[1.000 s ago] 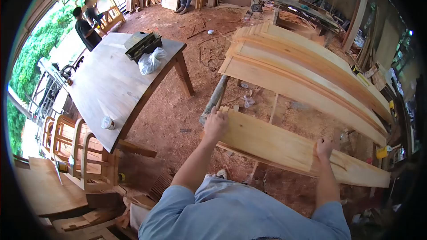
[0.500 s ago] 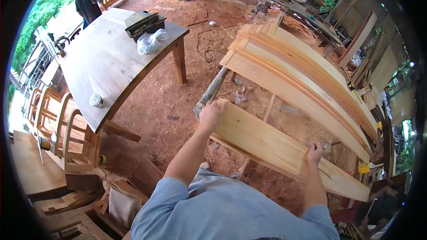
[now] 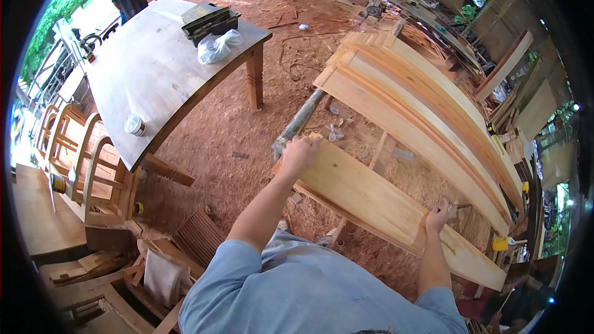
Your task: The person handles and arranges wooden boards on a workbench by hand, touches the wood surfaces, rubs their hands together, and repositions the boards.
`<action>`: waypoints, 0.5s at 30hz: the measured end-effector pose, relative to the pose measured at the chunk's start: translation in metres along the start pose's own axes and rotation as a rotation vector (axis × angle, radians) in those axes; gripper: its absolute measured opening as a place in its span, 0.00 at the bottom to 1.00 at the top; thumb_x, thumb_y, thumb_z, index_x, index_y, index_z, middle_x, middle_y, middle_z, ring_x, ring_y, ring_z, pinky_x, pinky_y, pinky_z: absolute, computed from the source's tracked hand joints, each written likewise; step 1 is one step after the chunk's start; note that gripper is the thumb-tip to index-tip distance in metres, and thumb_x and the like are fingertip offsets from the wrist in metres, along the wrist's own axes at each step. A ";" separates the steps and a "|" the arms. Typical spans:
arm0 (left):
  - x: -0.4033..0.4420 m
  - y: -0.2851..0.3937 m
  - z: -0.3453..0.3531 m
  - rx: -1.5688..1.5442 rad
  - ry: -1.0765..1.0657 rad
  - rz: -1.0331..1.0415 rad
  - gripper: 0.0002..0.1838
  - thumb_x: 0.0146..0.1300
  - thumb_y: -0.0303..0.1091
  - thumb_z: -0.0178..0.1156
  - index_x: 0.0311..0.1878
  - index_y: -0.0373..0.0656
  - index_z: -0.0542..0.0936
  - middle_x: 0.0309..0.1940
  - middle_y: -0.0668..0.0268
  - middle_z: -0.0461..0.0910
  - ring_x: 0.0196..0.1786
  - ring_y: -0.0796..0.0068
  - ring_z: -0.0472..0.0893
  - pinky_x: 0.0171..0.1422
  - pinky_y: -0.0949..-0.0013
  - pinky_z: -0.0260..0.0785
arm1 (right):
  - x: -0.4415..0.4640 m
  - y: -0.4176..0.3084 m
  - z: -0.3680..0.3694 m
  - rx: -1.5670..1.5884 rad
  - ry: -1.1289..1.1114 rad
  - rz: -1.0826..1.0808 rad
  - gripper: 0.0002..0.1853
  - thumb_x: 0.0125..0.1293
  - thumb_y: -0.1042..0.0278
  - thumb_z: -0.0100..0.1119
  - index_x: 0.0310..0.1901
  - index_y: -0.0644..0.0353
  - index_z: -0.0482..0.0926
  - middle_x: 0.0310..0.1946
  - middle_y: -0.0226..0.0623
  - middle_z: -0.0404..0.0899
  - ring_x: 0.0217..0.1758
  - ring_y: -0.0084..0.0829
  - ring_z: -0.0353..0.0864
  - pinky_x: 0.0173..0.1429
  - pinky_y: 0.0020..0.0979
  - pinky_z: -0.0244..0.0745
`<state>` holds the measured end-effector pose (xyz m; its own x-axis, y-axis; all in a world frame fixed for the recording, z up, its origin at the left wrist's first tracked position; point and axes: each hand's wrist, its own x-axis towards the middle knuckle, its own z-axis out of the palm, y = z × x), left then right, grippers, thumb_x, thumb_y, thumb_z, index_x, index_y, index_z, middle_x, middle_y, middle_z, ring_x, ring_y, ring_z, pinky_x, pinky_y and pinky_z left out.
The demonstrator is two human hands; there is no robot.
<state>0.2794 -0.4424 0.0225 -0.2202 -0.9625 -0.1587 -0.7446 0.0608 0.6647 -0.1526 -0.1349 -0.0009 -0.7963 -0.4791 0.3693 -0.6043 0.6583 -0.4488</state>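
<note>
A long pale wooden board (image 3: 371, 193) lies across supports in front of me, slanting down to the right. My left hand (image 3: 299, 154) is closed over the board's left end, close to a grey round pole (image 3: 301, 120). My right hand (image 3: 437, 216) is closed at the far edge of the board, toward its right end; its fingers are bent and the wrist crosses the board. Beyond the board, several long wooden panels (image 3: 414, 105) lie side by side on the same supports.
At the left stands a table (image 3: 148, 68) with a black toolbox (image 3: 210, 23), a plastic bag (image 3: 218, 47) and a white tub (image 3: 134, 125). Wooden chair frames (image 3: 93, 167) are below it. People stand at the back. A yellow container (image 3: 500, 244) is at right.
My view has tilted and turned, so the table and panels sit higher and differently in the picture. Both hands stay on the board, in about the same places.
</note>
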 end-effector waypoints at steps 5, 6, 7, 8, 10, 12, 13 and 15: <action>0.004 0.000 0.004 0.043 -0.008 0.019 0.31 0.73 0.55 0.41 0.47 0.37 0.84 0.55 0.44 0.77 0.56 0.40 0.78 0.63 0.46 0.70 | -0.002 -0.003 -0.004 0.002 -0.048 0.005 0.15 0.65 0.77 0.55 0.53 0.60 0.79 0.44 0.49 0.84 0.48 0.48 0.83 0.54 0.42 0.76; 0.004 -0.001 0.005 0.025 0.006 0.019 0.30 0.73 0.53 0.41 0.45 0.36 0.84 0.54 0.43 0.78 0.55 0.40 0.79 0.63 0.45 0.70 | -0.003 -0.011 -0.007 -0.024 -0.067 0.016 0.13 0.64 0.77 0.56 0.51 0.60 0.80 0.42 0.49 0.84 0.46 0.48 0.83 0.53 0.42 0.76; 0.004 -0.003 0.006 0.008 0.019 0.018 0.29 0.74 0.52 0.42 0.44 0.35 0.84 0.52 0.42 0.79 0.54 0.41 0.79 0.62 0.45 0.71 | -0.003 -0.012 -0.006 -0.018 -0.068 0.015 0.13 0.64 0.77 0.56 0.51 0.60 0.80 0.42 0.49 0.84 0.46 0.48 0.83 0.53 0.42 0.76; 0.006 -0.005 0.007 0.012 0.025 0.017 0.29 0.74 0.52 0.42 0.44 0.35 0.84 0.52 0.42 0.79 0.54 0.41 0.79 0.62 0.45 0.71 | -0.004 -0.009 -0.005 0.017 -0.064 0.009 0.13 0.65 0.77 0.56 0.50 0.61 0.80 0.40 0.48 0.84 0.45 0.48 0.82 0.51 0.42 0.76; 0.008 -0.009 0.007 -0.104 0.054 0.042 0.27 0.73 0.49 0.43 0.41 0.34 0.84 0.49 0.42 0.80 0.53 0.42 0.80 0.61 0.46 0.71 | -0.004 -0.008 -0.005 0.056 -0.063 0.001 0.12 0.65 0.76 0.55 0.49 0.61 0.80 0.38 0.48 0.83 0.43 0.48 0.82 0.49 0.42 0.76; 0.007 -0.010 0.008 -0.140 0.085 0.044 0.27 0.73 0.49 0.44 0.41 0.34 0.84 0.47 0.42 0.80 0.52 0.43 0.80 0.61 0.47 0.70 | -0.004 -0.006 -0.004 0.048 -0.072 0.004 0.10 0.65 0.75 0.56 0.46 0.62 0.80 0.37 0.48 0.83 0.42 0.48 0.82 0.48 0.41 0.76; 0.006 -0.010 0.008 -0.180 0.111 0.050 0.27 0.72 0.49 0.45 0.40 0.33 0.83 0.46 0.42 0.81 0.52 0.43 0.80 0.61 0.48 0.70 | -0.003 -0.003 -0.004 0.054 -0.072 0.007 0.10 0.65 0.75 0.56 0.46 0.62 0.80 0.37 0.48 0.83 0.42 0.48 0.82 0.48 0.41 0.76; 0.007 -0.012 0.007 -0.188 0.109 0.055 0.27 0.72 0.49 0.45 0.40 0.33 0.83 0.46 0.43 0.81 0.52 0.43 0.80 0.61 0.48 0.70 | 0.000 0.002 -0.002 0.007 -0.102 -0.098 0.11 0.70 0.69 0.53 0.50 0.62 0.80 0.40 0.47 0.83 0.45 0.45 0.82 0.51 0.41 0.75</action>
<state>0.2825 -0.4481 0.0078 -0.1803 -0.9826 -0.0455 -0.6005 0.0733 0.7963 -0.1533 -0.1324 -0.0002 -0.7321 -0.5975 0.3270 -0.6790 0.6020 -0.4201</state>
